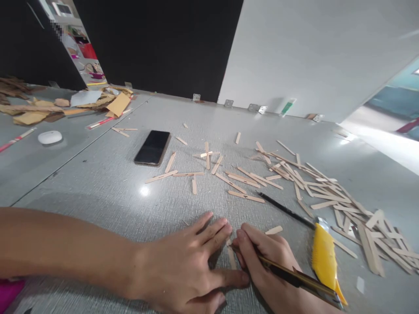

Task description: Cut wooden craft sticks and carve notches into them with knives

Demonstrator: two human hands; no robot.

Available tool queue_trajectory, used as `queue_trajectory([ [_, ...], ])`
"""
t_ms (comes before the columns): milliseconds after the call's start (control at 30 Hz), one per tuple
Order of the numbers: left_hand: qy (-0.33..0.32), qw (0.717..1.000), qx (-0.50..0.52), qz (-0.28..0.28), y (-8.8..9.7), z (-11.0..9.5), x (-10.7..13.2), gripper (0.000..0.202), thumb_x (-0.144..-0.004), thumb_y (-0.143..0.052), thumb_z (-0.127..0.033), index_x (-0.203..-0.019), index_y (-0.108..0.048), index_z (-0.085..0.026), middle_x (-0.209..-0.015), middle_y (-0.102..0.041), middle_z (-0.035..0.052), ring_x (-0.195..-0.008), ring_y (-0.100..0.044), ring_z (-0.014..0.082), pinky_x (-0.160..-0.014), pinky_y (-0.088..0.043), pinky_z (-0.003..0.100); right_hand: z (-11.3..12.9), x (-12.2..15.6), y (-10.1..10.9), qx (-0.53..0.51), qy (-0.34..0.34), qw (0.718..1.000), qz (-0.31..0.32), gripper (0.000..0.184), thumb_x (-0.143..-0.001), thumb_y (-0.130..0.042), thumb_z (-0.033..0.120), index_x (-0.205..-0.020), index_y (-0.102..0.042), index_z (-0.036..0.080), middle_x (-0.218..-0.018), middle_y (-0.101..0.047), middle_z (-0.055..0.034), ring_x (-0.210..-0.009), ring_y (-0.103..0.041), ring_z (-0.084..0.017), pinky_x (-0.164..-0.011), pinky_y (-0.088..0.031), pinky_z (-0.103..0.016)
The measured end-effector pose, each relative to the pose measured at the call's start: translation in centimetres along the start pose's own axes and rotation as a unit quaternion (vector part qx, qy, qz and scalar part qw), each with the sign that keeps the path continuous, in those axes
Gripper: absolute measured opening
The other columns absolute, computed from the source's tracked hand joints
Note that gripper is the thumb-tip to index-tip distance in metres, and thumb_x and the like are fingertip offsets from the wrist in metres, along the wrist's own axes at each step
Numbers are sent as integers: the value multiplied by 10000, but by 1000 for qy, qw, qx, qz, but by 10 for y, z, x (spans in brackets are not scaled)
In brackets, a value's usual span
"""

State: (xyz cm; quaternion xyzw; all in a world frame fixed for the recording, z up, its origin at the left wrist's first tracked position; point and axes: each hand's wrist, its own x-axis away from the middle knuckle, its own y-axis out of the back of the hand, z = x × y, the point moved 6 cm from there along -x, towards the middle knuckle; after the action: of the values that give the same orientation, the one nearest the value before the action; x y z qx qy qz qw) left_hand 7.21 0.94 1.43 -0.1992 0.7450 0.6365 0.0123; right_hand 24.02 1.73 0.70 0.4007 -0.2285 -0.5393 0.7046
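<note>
My left hand (186,261) lies palm down on the grey tabletop, fingers stretched out. Its fingertips rest at a wooden craft stick (231,258), with one finger across its near end. In my right hand (262,253) is a slim black and gold utility knife (294,277), gripped like a pen, its tip at the stick's far part. The blade itself is mostly hidden by my fingers. Just beyond that hand a loose stick (274,230) pokes out. Right of it lie a yellow box cutter (324,253) and a thin black pen-like tool (288,210).
Notched and cut sticks (245,196) are scattered ahead, with a large pile of sticks (369,235) at right. A phone (152,148) and a white earbud case (50,137) lie left. Torn cardboard (42,111) lies far left. Black and white panels (278,48) rise behind, with metal hinges at their base.
</note>
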Motion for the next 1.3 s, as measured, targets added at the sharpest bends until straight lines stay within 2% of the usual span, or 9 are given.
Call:
queue_trajectory([
  [167, -3, 1000, -24, -17, 3, -2, -2, 520, -1075, -496, -411, -1545, -538, -193, -1618, -480, 257, -1541, -434, 435, -1259, -334, 583, 4, 2, 0, 13, 18, 1000, -15, 382, -1145, -430, 294, -765, -453, 269, -593, -573, 66, -516, -545, -134, -567, -424, -269],
  [300, -8, 999, -36, -23, 1, -3, -3, 563, -1052, -518, -421, -1553, -520, -164, -1596, -517, 251, -1538, -444, 423, -1271, -332, 557, 10, 0, 2, 25, 31, 999, -21, 374, -1132, -440, 278, -759, -449, 267, -611, -584, 54, -532, -569, -143, -566, -424, -279],
  [467, -11, 998, -51, -24, -2, -5, -3, 538, -1059, -504, -395, -1530, -540, -138, -1562, -539, 284, -1502, -490, 440, -1254, -345, 593, 16, -9, 6, -12, 24, 999, 40, 400, -1147, -363, 307, -761, -458, 268, -647, -608, 30, -587, -568, -163, -631, -437, -307],
  [667, -3, 999, -35, -20, -2, -4, -4, 528, -1040, -541, -390, -1519, -568, -169, -1586, -525, 261, -1513, -476, 435, -1256, -347, 601, 8, -14, 7, -45, -39, 993, 99, 449, -1151, -354, 428, -750, -466, 260, -706, -616, 16, -679, -552, -181, -743, -447, -353],
  [833, -8, 999, -22, -27, -1, -3, -3, 505, -1043, -529, -395, -1497, -597, -184, -1560, -544, 274, -1511, -476, 445, -1252, -353, 601, -4, -13, 4, -146, -90, 976, 134, 405, -1106, -501, 475, -770, -520, 250, -662, -540, 46, -614, -477, -140, -589, -403, -286],
  [967, -11, 999, -1, -32, -3, -1, -2, 523, -1027, -557, -395, -1503, -595, -180, -1583, -531, 256, -1522, -465, 433, -1266, -351, 588, -15, -9, 0, -235, -141, 946, 173, 281, -1009, -691, 480, -884, -613, 240, -692, -593, 49, -583, -523, -113, -503, -404, -228],
  [1067, -11, 999, 18, -42, -3, 1, -1, 516, -1024, -561, -380, -1497, -597, -176, -1598, -507, 265, -1538, -434, 439, -1262, -377, 560, -22, -7, -6, -269, -181, 927, 189, 276, -1029, -653, 489, -935, -581, 239, -556, -570, 84, -443, -483, -88, -436, -396, -198],
  [1200, -10, 999, 31, -44, -3, 2, 0, 535, -1029, -564, -377, -1528, -569, -187, -1632, -466, 260, -1564, -387, 439, -1265, -376, 557, -20, -8, -10, -292, -184, 925, 160, 321, -1031, -632, 525, -915, -567, 234, -511, -555, 93, -391, -431, -67, -393, -337, -167],
  [1300, -10, 999, 37, -38, -3, 2, 0, 538, -1024, -572, -368, -1531, -571, -187, -1658, -434, 246, -1571, -383, 428, -1276, -359, 558, -18, -8, -7, -304, -181, 927, 122, 392, -1023, -647, 545, -813, -547, 229, -494, -552, 84, -396, -448, -66, -417, -358, -172],
])
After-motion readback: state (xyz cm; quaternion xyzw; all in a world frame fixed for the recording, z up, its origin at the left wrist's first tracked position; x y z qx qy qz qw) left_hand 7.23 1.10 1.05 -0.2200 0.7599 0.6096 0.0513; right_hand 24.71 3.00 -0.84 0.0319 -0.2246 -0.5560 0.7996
